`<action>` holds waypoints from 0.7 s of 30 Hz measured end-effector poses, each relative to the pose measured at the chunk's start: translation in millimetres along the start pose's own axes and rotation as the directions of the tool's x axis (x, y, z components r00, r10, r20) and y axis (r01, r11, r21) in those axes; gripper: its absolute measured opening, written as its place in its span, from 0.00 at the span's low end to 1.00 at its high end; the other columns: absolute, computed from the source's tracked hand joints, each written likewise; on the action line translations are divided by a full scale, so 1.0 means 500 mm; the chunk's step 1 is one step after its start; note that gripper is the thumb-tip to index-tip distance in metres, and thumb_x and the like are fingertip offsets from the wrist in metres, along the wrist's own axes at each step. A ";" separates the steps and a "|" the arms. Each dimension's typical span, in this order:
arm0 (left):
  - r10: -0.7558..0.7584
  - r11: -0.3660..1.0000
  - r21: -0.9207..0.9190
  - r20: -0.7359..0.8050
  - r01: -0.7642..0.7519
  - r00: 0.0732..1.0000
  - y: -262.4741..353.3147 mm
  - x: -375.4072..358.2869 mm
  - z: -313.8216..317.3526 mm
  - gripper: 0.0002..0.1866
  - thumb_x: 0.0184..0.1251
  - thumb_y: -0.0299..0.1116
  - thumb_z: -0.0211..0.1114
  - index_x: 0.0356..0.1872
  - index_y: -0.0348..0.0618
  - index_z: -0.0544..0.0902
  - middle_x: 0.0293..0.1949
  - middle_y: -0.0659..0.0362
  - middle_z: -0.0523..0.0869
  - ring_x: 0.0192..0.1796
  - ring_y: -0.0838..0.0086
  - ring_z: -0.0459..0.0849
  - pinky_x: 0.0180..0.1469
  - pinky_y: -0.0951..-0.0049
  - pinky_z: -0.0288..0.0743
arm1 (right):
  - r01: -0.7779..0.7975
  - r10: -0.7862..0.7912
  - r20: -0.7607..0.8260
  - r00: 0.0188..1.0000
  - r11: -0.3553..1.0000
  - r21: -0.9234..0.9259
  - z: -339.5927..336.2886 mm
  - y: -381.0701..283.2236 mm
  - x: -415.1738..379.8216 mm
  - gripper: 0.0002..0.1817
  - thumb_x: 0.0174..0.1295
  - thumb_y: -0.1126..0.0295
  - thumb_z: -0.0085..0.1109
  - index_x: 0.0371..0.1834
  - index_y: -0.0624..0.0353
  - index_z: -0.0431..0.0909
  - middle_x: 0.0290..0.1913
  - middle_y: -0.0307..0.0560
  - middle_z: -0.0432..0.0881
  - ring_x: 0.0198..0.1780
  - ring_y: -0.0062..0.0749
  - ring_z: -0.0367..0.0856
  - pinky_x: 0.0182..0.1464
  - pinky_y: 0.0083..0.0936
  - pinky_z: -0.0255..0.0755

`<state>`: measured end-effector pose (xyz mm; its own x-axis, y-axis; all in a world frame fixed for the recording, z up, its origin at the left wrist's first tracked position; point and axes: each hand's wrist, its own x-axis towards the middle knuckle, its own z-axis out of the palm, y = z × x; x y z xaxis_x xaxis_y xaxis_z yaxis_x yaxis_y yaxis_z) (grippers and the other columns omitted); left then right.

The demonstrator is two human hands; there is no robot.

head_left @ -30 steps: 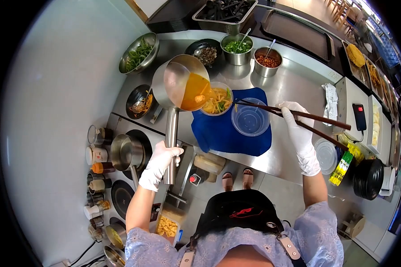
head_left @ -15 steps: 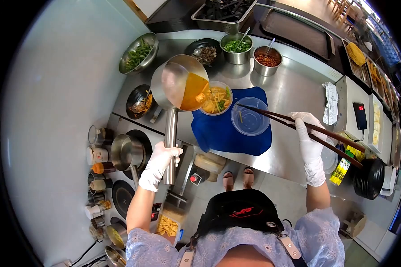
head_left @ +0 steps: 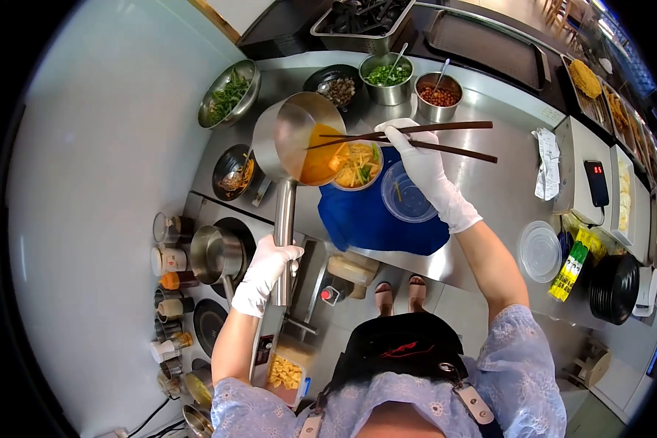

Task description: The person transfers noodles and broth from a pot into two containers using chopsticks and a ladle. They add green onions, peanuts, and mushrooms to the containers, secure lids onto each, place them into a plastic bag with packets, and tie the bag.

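My gloved left hand (head_left: 271, 266) is wrapped round the handle of a steel saucepan (head_left: 274, 139). The pan tilts to the right, its orange soup (head_left: 317, 162) gathered at the lip over a plastic tub of food (head_left: 359, 166) with yellow strips and green pieces. Long dark chopsticks (head_left: 445, 128) are gripped in my gloved right hand (head_left: 421, 155), their tips over the soup inside the pan. Below that hand, a second clear tub (head_left: 409, 193) with a few strips in it stands on a blue cloth (head_left: 350, 219).
Steel pots of chopped greens (head_left: 387, 75) and red-brown bits (head_left: 439, 95) line the back. A bowl of green vegetables (head_left: 230, 95) stands back left. Another saucepan (head_left: 217, 254) sits on the left stove. At right are a plastic lid (head_left: 541, 252) and stacked black bowls (head_left: 612, 288).
My right hand has swung left with the chopsticks, from over the second tub's right side to the pan. The saucepan stays tilted, nearly in place.
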<state>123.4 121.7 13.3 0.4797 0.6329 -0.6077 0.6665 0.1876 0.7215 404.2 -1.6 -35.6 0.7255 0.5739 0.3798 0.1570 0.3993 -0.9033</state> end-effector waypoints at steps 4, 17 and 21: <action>0.011 0.999 0.049 -0.022 -0.010 1.000 -0.001 0.002 0.001 0.10 0.52 0.23 0.66 0.33 0.32 0.75 0.22 0.57 0.78 0.20 0.74 0.76 0.23 0.73 0.71 | -0.026 0.027 0.014 1.000 0.999 -0.048 -0.015 0.024 0.000 0.04 0.62 0.77 0.58 0.35 0.66 0.81 0.32 0.38 0.83 0.35 0.17 0.78 0.42 0.14 0.71; 0.034 0.991 0.128 -0.048 -0.027 0.998 0.002 0.001 0.010 0.12 0.51 0.23 0.66 0.35 0.30 0.74 0.23 0.56 0.79 0.21 0.74 0.77 0.24 0.73 0.73 | -0.042 0.020 -0.117 0.993 0.981 -0.189 -0.120 -0.082 -0.069 0.04 0.61 0.77 0.59 0.34 0.66 0.81 0.30 0.42 0.83 0.32 0.21 0.82 0.38 0.15 0.76; 0.034 0.990 0.136 -0.045 -0.028 0.998 0.001 0.004 0.013 0.12 0.51 0.23 0.66 0.35 0.30 0.74 0.23 0.56 0.79 0.21 0.74 0.78 0.24 0.73 0.73 | 0.050 -0.043 0.025 0.999 0.910 -0.411 -0.099 -0.066 -0.084 0.03 0.60 0.74 0.61 0.34 0.61 0.80 0.34 0.44 0.82 0.34 0.27 0.82 0.37 0.22 0.74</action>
<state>128.5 118.4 10.3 0.4760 0.6719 -0.5674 0.7244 0.0662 0.6862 402.0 -74.4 -31.5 0.7009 0.5741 0.4233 0.4545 0.0980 -0.8854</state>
